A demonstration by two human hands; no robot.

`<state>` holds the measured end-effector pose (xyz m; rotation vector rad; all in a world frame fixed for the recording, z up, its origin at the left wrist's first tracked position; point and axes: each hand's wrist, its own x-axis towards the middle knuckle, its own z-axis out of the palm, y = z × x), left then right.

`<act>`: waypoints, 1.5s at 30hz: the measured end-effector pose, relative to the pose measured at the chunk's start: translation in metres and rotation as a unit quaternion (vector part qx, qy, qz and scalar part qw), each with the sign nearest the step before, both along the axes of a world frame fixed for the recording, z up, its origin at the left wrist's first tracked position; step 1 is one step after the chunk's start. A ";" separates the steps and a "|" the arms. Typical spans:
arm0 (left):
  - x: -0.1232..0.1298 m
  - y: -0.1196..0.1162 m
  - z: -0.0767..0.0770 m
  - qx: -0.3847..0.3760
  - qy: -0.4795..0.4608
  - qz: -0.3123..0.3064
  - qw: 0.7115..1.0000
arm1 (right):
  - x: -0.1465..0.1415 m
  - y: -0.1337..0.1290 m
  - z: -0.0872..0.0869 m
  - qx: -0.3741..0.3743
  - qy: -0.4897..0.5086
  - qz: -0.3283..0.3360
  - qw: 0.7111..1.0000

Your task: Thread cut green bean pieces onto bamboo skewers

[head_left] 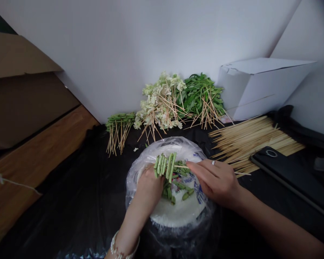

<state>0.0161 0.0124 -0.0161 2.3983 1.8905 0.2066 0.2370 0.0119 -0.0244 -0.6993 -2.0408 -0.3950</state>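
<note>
Over a plastic-wrapped bowl [175, 217], several green bean pieces [164, 166] sit side by side on a wooden skewer [181, 166]. My right hand [214, 178], with a ring on one finger, pinches the skewer on its bare right part. My left hand [150, 181] is closed at the left end of the row, touching the beans; its fingertips are hidden behind them. Loose bean pieces [188, 194] lie in the bowl under and between my hands.
Skewered beans [120, 118], pale leafy vegetables [162, 97] and green leaves [198, 93] lie along the wall. Bare skewers [245, 140], a dark phone [291, 180] and a white box [264, 84] are on the right. A cardboard box [27, 97] stands left.
</note>
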 end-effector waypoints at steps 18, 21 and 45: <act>-0.004 -0.006 0.006 -0.036 -0.195 0.031 0.980 | 0.001 0.001 -0.004 -0.019 0.016 0.016 1.000; -0.005 -0.011 0.010 -0.078 -0.383 0.020 0.920 | 0.001 0.001 -0.004 -0.022 0.021 0.017 0.999; -0.015 -0.030 0.023 -0.035 -0.718 0.132 0.683 | 0.001 0.000 -0.004 -0.008 -0.013 0.004 1.000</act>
